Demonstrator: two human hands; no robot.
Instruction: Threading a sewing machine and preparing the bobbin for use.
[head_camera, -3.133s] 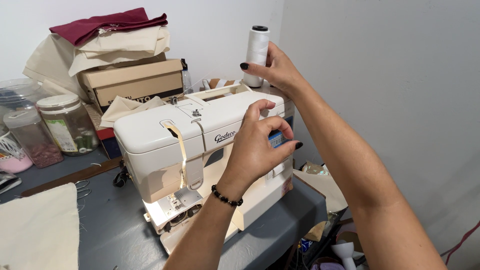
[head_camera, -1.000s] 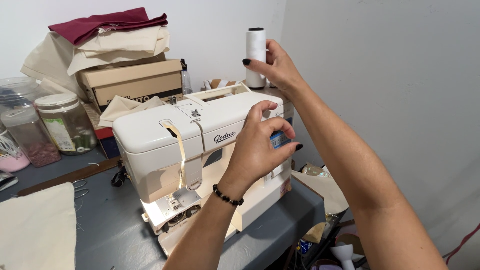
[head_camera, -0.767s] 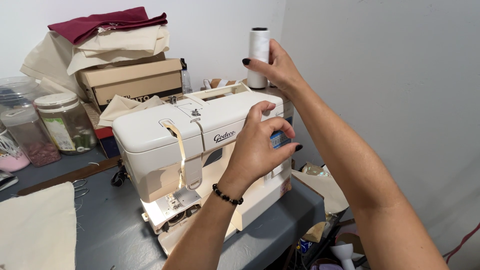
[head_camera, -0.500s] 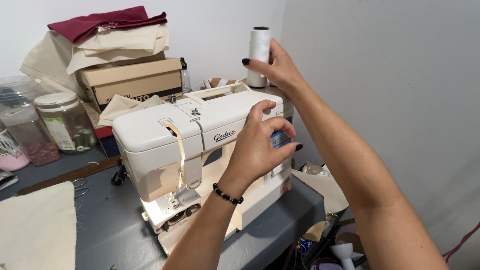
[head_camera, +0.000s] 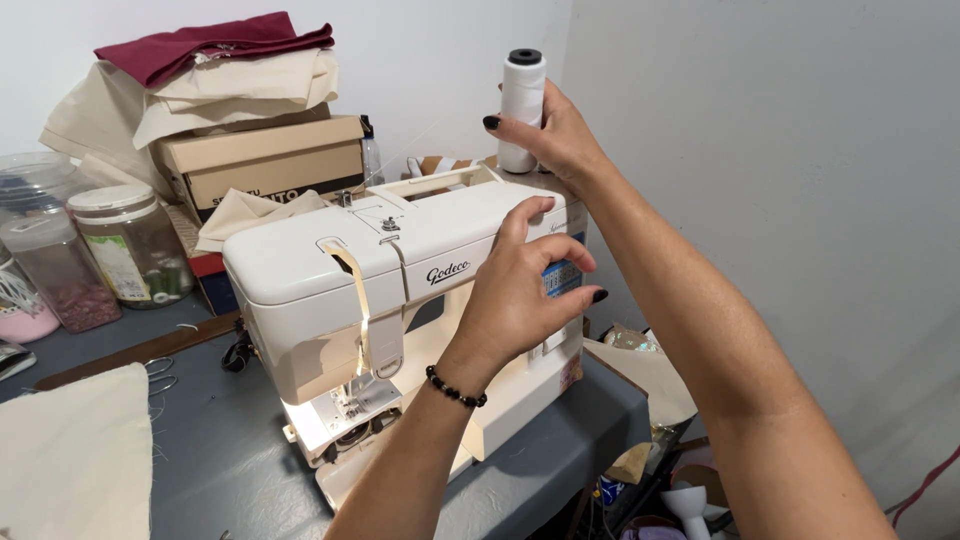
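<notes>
The right hand (head_camera: 548, 135) has its fingers curled round the lower part of a white thread cone (head_camera: 521, 108), thumb at the front, holding it upright at the machine's far right end, about one o'clock from the centre of view. The left hand (head_camera: 525, 290) is pressed against the right-hand face of the cream sewing machine (head_camera: 400, 300), fingers bent and spread over the controls there; whether they pinch a dial or only rest on it I cannot tell, since the hand hides what lies under it. A dark bead bracelet (head_camera: 455, 373) circles that wrist.

The step in hand looks like seating the thread at the top of the machine while the other hand steadies or sets the side. The next move would call for a steady cone and a free thread end.

The cone is tall, smooth and tightly wound with a black core; the machine is hard glossy plastic with rounded corners, lit at the needle, about seven o'clock. It stands on a grey table (head_camera: 220, 450). At ten o'clock are clear plastic jars (head_camera: 120, 255); at eleven a cardboard box (head_camera: 260, 160) under folded cream and maroon cloth (head_camera: 210, 50)
</notes>
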